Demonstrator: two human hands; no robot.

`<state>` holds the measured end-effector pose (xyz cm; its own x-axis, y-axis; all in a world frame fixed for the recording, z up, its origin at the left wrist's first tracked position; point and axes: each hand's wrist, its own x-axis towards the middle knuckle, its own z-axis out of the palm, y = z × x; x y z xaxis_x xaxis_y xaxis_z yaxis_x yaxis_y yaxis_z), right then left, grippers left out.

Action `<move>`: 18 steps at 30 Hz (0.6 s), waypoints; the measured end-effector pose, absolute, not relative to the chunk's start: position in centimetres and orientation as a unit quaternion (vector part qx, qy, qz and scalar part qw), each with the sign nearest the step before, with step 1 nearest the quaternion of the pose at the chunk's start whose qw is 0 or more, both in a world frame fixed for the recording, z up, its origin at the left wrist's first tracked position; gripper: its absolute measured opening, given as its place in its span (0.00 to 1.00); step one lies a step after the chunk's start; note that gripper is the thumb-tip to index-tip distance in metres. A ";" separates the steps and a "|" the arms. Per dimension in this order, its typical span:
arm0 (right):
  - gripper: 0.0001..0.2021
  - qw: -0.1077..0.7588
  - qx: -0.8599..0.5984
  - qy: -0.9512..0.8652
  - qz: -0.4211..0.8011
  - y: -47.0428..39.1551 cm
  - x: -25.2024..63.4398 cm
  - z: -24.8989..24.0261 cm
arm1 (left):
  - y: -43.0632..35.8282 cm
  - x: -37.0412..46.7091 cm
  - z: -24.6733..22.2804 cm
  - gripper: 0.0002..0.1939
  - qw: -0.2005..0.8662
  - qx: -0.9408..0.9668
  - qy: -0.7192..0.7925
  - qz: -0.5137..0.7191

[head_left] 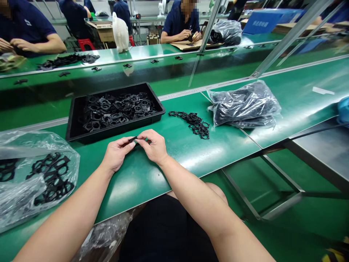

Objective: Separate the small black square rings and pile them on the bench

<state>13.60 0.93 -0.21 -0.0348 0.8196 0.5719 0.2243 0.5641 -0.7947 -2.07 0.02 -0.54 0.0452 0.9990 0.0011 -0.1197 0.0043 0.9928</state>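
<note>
Both of my hands meet above the green tabletop, in front of a black tray (114,129). My left hand (117,152) pinches a small black plastic part (132,139) between thumb and fingers. From the other side, my right hand (153,146) grips the same part with thumb and forefinger. Most of the part is hidden by my fingers, so its full shape does not show. Inside the tray lies a heap of black ring-shaped plastic parts (117,109). To the right of my hands, a loose pile of similar black ring parts (196,123) rests on the table.
An open clear plastic bag (72,153) with black parts lies at left. A filled plastic bag (245,103) sits at right. Beyond the metal rail, a conveyor belt (174,72) carries spaced black parts. Co-workers (181,23) sit across it. A slanted metal post (289,42) rises at right.
</note>
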 end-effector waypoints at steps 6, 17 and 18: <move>0.11 0.574 -0.389 -0.599 0.401 1.0 13.5 -0.2 | -0.2 -2.4 0.2 0.12 0.427 0.609 0.473 0.471; 0.12 0.537 -0.403 -0.544 0.503 1.3 13.3 -0.8 | -0.2 -1.8 0.0 0.21 0.513 0.451 0.494 0.538; 0.10 0.543 -0.406 -0.573 0.461 1.2 13.4 -0.8 | -0.2 -1.8 -0.1 0.20 0.516 0.441 0.494 0.543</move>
<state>13.39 1.21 -0.75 -0.0807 0.9654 0.2480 -0.0359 0.2458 -0.9687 -1.81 -0.16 -0.09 -0.0788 0.9964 -0.0317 -0.1251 0.0217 0.9919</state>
